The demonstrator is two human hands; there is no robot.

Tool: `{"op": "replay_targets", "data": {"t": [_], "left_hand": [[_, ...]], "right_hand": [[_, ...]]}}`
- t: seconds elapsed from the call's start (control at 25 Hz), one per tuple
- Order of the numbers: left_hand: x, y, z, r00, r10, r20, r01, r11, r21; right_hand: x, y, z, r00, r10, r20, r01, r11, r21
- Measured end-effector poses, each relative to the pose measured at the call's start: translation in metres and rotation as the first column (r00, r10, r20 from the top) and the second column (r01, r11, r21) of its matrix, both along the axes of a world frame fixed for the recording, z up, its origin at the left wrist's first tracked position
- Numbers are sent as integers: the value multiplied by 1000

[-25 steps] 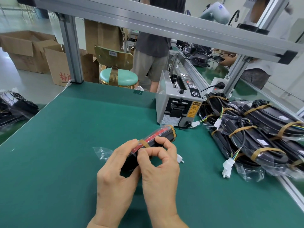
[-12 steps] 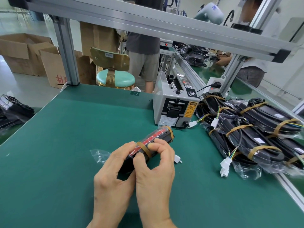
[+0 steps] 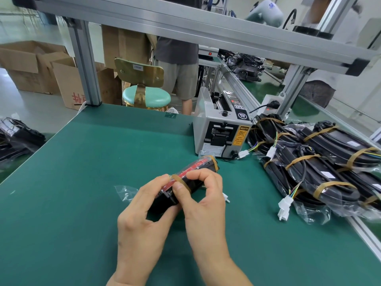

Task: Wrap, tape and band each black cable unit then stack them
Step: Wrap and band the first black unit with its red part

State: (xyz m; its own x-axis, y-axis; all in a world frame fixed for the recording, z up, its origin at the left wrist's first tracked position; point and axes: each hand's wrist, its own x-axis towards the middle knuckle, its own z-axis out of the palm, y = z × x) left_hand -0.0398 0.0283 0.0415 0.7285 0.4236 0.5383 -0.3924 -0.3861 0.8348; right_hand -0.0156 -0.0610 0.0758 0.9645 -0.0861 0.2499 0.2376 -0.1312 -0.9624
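Observation:
A black cable unit (image 3: 198, 174) in clear plastic wrap, with a red strip along its top, lies slanted on the green mat at centre. My left hand (image 3: 142, 211) grips its near end. My right hand (image 3: 202, 195) pinches a tan rubber band (image 3: 181, 181) stretched around the unit's middle. A second tan band (image 3: 214, 163) circles the far end. The unit's white connector (image 3: 226, 198) pokes out past my right hand. A stack of wrapped, banded black units (image 3: 315, 166) lies at the right.
A grey tape dispenser (image 3: 220, 131) stands behind the unit. Loose clear plastic (image 3: 126, 191) lies left of my hands. More bagged units (image 3: 18, 139) sit off the table's left edge. A stool (image 3: 146, 96), cartons and a standing person are beyond the table.
The rubber band has slid from near the unit's end toward its middle, with my right thumb and fingers shifting along with it. The unit stays in place.

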Motion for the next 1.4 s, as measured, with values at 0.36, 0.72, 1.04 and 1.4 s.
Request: {"op": "replay_targets", "data": {"t": [0.36,0.72,1.04,1.4], "left_hand": [[1,7,0,999,2,-53,-3,1000,-13],[1,35,3,993,-101,-67,98,994,-52],[4,43,40,980,56,-189,19,927,376],[32,5,75,941,123,-315,125,739,662]], "right_hand": [[16,-18,12,981,192,5,-178,918,-353],[59,-53,23,969,227,-97,-244,939,-242],[97,-77,10,840,462,-286,-517,841,-160],[140,-93,3,967,45,-251,-78,989,-123]]}}
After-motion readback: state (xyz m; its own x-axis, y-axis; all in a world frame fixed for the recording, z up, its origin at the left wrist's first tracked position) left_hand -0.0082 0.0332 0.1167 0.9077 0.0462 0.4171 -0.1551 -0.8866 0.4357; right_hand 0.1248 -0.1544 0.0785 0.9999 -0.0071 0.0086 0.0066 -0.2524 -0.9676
